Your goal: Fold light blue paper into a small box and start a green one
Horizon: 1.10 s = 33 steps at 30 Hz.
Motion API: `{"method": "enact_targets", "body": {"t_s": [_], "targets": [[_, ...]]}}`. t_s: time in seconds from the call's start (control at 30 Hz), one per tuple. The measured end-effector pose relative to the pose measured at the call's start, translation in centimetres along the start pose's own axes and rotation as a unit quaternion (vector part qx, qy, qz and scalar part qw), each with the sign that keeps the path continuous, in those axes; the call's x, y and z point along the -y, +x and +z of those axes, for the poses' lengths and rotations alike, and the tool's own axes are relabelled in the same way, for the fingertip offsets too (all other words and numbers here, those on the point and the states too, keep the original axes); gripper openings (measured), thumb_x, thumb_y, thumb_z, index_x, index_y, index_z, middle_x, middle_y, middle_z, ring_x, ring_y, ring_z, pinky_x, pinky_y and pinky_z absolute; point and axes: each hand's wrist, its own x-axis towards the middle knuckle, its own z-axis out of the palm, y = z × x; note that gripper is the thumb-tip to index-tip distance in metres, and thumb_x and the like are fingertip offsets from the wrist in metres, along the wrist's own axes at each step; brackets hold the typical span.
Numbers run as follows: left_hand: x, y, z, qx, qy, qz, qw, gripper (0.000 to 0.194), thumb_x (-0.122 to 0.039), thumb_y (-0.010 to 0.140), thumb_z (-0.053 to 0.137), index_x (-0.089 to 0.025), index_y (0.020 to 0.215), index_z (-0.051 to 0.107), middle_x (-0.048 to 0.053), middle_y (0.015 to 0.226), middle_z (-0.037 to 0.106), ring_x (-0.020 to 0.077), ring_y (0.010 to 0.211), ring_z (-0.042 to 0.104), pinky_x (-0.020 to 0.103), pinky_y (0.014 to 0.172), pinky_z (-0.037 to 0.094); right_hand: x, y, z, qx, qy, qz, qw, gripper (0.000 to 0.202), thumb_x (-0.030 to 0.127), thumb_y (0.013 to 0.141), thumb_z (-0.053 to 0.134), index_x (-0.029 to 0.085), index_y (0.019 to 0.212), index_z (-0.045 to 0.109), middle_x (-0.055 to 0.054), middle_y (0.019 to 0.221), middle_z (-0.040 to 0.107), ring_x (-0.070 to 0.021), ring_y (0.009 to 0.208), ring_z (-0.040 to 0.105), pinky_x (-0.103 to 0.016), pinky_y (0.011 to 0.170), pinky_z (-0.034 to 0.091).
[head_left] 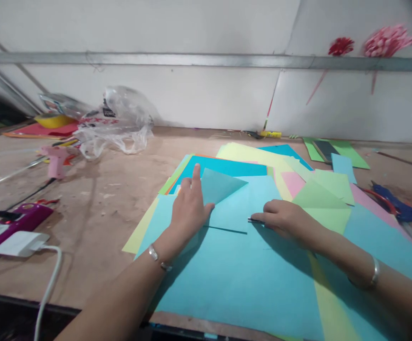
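Large light-blue sheets [248, 279] lie over other coloured paper on the table. My left hand [190, 199] rests on them with its fingers spread, beside a light-blue triangular piece [220, 185] that lifts off the sheet; its thumb is near the piece's lower edge. My right hand [280, 218] is closed around a small dark and silver tool [254, 220], its tip over the blue sheet; most of the tool is hidden. A thin dark line [227, 230] crosses the sheet between the hands. A folded pale-green piece [321, 201] lies beyond my right wrist.
At the left are a pink glue gun [55, 161], a purple power strip [31, 215] with a white charger [21, 243], and a plastic bag [120, 118]. Blue-handled pliers [405, 206] lie at the right. A yellow marker [270, 134] sits by the wall.
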Motion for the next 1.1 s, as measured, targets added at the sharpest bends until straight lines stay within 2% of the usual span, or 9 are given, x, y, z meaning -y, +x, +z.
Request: {"method": "enact_targets", "body": {"t_s": [0.13,0.23,0.37,0.57,0.7,0.8,0.93,1.0,1.1], "targets": [[0.0,0.0,0.5,-0.095,0.011,0.22,0.971,0.059,-0.001,0.077,0.062,-0.023,0.13,0.051,0.015,0.131,0.051,0.0323,0.119,0.049,0.05,0.097,0.047,-0.1,-0.1,0.3,-0.014,-0.022,-0.023,0.999,0.036,0.021,0.102,0.038,0.024,0.111,0.072,-0.004,0.071,0.054,-0.0139,0.063,0.041,-0.027,0.057,0.024],[0.1,0.2,0.8,-0.055,-0.03,0.335,0.94,0.045,0.001,0.085,0.047,-0.026,0.12,0.058,0.009,0.124,0.059,0.0249,0.112,0.055,0.04,0.091,0.05,0.0,0.0,0.1,-0.006,-0.022,-0.016,1.0,0.037,0.027,0.103,0.037,0.023,0.108,0.073,-0.004,0.07,0.053,-0.0135,0.063,0.041,-0.027,0.057,0.025],[0.2,0.4,0.6,0.04,-0.093,0.208,0.973,0.061,-0.009,0.085,0.054,-0.025,0.142,0.04,0.004,0.102,0.068,0.0195,0.086,0.065,0.029,0.072,0.052,-0.1,0.0,-0.2,-0.027,-0.028,-0.039,0.998,0.038,0.025,0.104,0.035,0.024,0.111,0.073,-0.004,0.07,0.053,-0.0136,0.063,0.042,-0.028,0.058,0.025],[-0.1,0.3,-0.2,0.034,-0.098,-0.013,0.995,0.068,-0.026,0.08,0.063,-0.013,0.143,0.04,0.0,0.071,0.061,0.0197,0.061,0.06,0.032,0.063,0.05,-1.0,-0.3,0.2,-0.037,-0.004,-0.042,0.998,0.031,0.027,0.102,0.043,0.025,0.107,0.074,-0.005,0.071,0.056,-0.0139,0.064,0.045,-0.027,0.057,0.027],[0.4,0.3,0.1,-0.023,-0.072,-0.017,0.997,0.087,-0.019,0.072,0.071,-0.015,0.148,0.03,0.016,0.117,0.064,0.0321,0.104,0.063,0.046,0.088,0.052,-1.6,-0.4,0.7,-0.021,0.021,-0.057,0.998,0.031,0.024,0.101,0.043,0.024,0.109,0.073,-0.005,0.073,0.057,-0.0139,0.064,0.046,-0.027,0.057,0.028],[0.8,0.4,0.1,-0.058,-0.022,0.093,0.994,0.081,-0.008,0.069,0.072,-0.022,0.143,0.042,0.016,0.149,0.043,0.0382,0.139,0.035,0.058,0.111,0.034,-1.7,-0.5,0.8,-0.015,0.027,-0.055,0.998,0.033,0.021,0.1,0.042,0.024,0.109,0.074,-0.006,0.073,0.058,-0.014,0.064,0.046,-0.027,0.057,0.029],[1.0,0.5,0.6,0.088,-0.084,0.325,0.938,0.029,-0.01,0.092,0.05,-0.023,0.108,0.07,0.006,0.141,0.056,0.0248,0.138,0.042,0.049,0.116,0.031,-1.5,-0.4,0.5,-0.016,0.027,-0.055,0.998,0.031,0.022,0.1,0.044,0.024,0.109,0.074,-0.006,0.073,0.058,-0.0143,0.064,0.046,-0.026,0.057,0.031],[0.9,0.5,1.1,0.202,-0.106,0.371,0.9,0.027,-0.022,0.098,0.048,-0.024,0.117,0.068,0.007,0.139,0.058,0.0224,0.133,0.049,0.046,0.115,0.033,-1.3,-0.4,0.3,-0.018,0.024,-0.053,0.998,0.031,0.024,0.1,0.044,0.024,0.109,0.074,-0.005,0.073,0.058,-0.0141,0.064,0.047,-0.026,0.057,0.032],[0.8,0.4,1.5,0.285,-0.054,0.353,0.889,0.047,-0.044,0.096,0.053,-0.03,0.141,0.049,0.008,0.155,0.039,0.0293,0.144,0.032,0.056,0.117,0.022,-1.0,-0.4,0.1,-0.021,0.025,-0.053,0.998,0.032,0.026,0.101,0.043,0.024,0.111,0.073,-0.005,0.074,0.059,-0.0142,0.064,0.049,-0.025,0.057,0.035]]}}
